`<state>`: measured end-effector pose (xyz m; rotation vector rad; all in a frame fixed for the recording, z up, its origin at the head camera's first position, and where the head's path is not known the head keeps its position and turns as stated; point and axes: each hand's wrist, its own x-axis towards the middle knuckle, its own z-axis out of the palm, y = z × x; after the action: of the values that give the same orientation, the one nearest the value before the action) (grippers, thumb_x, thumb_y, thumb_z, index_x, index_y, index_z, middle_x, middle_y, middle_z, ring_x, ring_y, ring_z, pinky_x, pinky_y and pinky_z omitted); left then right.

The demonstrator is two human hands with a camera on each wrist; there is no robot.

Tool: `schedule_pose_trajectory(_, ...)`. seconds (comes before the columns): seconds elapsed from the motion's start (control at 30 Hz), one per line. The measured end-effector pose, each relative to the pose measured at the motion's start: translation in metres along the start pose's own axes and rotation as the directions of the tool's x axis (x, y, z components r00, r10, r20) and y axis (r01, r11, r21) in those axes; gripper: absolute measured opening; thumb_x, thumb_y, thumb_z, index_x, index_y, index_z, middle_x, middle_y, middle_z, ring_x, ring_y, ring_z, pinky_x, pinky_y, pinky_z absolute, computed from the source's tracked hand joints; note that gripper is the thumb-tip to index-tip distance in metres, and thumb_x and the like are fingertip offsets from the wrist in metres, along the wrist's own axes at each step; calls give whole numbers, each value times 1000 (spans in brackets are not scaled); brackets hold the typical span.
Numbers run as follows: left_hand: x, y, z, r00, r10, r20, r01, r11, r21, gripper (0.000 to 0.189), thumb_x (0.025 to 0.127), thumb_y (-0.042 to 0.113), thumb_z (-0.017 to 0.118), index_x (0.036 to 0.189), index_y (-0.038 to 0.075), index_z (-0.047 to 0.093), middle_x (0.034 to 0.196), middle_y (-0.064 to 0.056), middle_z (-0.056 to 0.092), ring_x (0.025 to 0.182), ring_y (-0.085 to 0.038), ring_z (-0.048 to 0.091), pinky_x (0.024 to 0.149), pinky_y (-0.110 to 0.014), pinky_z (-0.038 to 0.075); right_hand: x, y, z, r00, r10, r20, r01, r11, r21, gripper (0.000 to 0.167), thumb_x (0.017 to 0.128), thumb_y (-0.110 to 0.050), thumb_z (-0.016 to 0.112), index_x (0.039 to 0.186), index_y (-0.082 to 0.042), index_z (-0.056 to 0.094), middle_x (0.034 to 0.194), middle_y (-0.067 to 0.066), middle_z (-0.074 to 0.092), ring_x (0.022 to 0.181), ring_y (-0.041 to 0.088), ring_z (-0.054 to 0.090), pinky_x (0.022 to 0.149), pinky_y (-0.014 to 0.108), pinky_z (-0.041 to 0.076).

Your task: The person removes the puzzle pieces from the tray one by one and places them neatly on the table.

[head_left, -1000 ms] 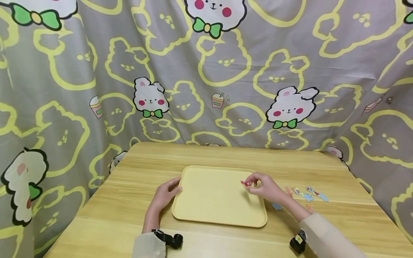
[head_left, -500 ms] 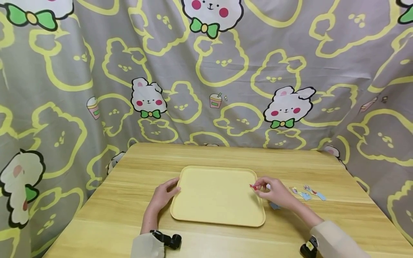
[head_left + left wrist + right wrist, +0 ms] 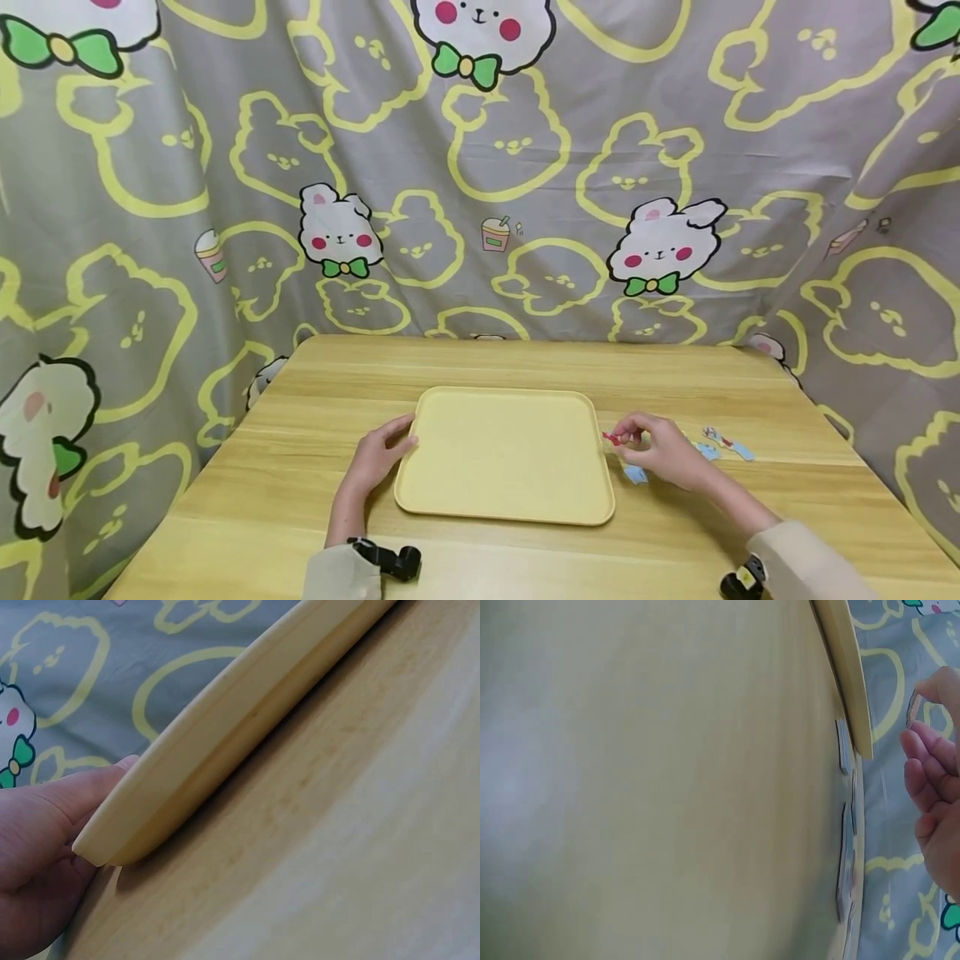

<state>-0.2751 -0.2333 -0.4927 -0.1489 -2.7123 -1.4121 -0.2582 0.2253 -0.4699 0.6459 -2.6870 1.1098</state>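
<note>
A pale yellow tray (image 3: 502, 458) lies on the wooden table. At its left edge my left hand (image 3: 380, 454) grips the rim; the left wrist view shows fingers (image 3: 90, 787) against the tray's corner (image 3: 112, 840). Just beyond the right edge, my right hand (image 3: 663, 450) pinches a small, flat red puzzle piece (image 3: 612, 438) between thumb and fingertips. Seen edge-on in the right wrist view, that piece (image 3: 913, 709) is held off the table. A light blue puzzle piece (image 3: 635, 474) lies beneath the right hand, near the tray.
More puzzle pieces (image 3: 729, 443) lie on the table (image 3: 787, 500) right of the tray, some partly hidden behind the right hand. A patterned grey curtain (image 3: 450, 250) hangs behind and at both sides of the table.
My right hand has moved right with the red puzzle piece, from over the tray to just outside its right edge. The left hand stays at the tray's rim. The view has shifted slightly.
</note>
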Motion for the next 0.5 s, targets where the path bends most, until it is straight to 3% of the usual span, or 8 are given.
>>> schedule_pose_trajectory(0.17,0,0,0,1000,-8,2,8,1000,-9,48,93,18,66,139,8,56,139,-17,58,134,-35,51,115,-50,39,-6,7,-7,1000,-16,-17,16,1000,5,14,84,-9,74,95,-15,68,85,-9,64,75,0,52,61,18,46)
schedule_pose_trajectory(0.5,1,0,1,1000,-18,2,18,1000,-10,48,93,17,66,139,8,56,139,-16,58,134,-35,50,116,-50,38,-21,16,-27,998,55,-44,-57,996,-65,13,82,-9,76,92,-12,68,78,-7,60,70,-3,50,58,17,45)
